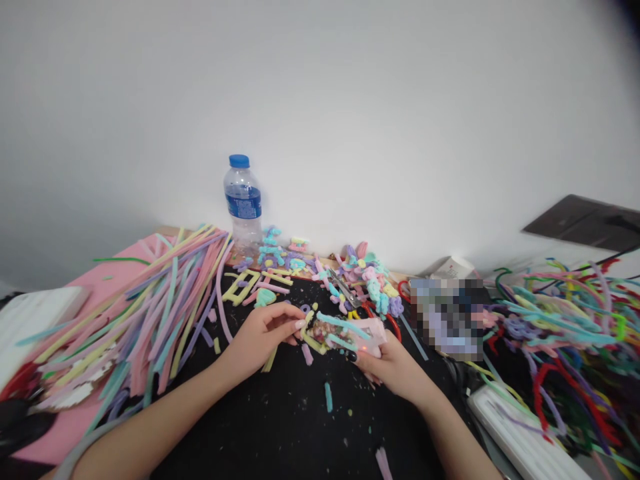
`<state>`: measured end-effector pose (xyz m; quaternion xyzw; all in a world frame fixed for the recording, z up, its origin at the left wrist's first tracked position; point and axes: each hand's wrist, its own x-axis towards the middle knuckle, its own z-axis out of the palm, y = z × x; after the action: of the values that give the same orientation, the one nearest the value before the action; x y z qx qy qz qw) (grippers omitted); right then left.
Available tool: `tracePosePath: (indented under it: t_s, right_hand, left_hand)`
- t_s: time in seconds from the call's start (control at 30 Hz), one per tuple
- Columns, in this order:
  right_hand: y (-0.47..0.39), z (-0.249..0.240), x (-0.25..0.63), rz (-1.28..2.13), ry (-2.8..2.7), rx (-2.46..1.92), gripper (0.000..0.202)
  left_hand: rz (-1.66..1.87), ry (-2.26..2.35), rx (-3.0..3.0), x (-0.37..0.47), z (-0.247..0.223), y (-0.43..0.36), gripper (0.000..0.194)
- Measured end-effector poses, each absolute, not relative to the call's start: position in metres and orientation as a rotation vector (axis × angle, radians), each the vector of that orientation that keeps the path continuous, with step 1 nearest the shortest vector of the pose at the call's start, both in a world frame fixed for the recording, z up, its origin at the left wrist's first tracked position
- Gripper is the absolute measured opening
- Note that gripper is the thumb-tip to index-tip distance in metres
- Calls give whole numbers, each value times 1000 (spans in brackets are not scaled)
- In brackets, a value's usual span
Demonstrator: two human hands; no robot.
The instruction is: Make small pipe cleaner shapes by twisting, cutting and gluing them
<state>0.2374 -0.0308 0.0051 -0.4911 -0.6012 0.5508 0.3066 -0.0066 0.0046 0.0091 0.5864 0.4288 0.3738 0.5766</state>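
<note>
My left hand [270, 332] pinches the end of a short yellow pipe-cleaner piece [309, 325] between thumb and fingertips. My right hand [395, 365] is wrapped round a pale pink object [374, 333] with a small orange light; I cannot tell its kind. Light blue pipe-cleaner strips [345, 323] lie along its far end, which meets the yellow piece. Behind my hands lie small pipe-cleaner flowers [375, 283], a yellow rectangular frame [243, 287] and a teal heart-like shape [265, 297]. On the black mat near my right hand lies a short teal cutting [329, 397].
A clear bottle with a blue cap [243, 200] stands against the wall. Long pastel pipe cleaners [175, 300] cover a pink sheet at left. A tangle of bright pipe cleaners [565, 320] fills the right, beside a white box-like object [525, 427]. Red-handled scissors [393, 327] lie behind my right hand.
</note>
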Motion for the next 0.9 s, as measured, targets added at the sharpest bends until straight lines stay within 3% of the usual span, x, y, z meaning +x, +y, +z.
tracePosePath:
  t_s: [0.3,0.57,0.67,0.9]
  right_hand:
    - [-32,13,236,1404,-1612,-1326,21]
    - [-29,5,241,1377,-1542,-1395,27]
    - [-27,6,242,1181,-1446,-1403,32]
    - [-21,13,254,360,-1376,-1569,30]
  left_hand:
    - [885,1018,1426,-7,11,5,18]
    - [919,1114,1447,-10,10,7,20]
    - [955,1163,1433,-12,7,9,21]
    - [1049,1239,1423,-14,4,13,23]
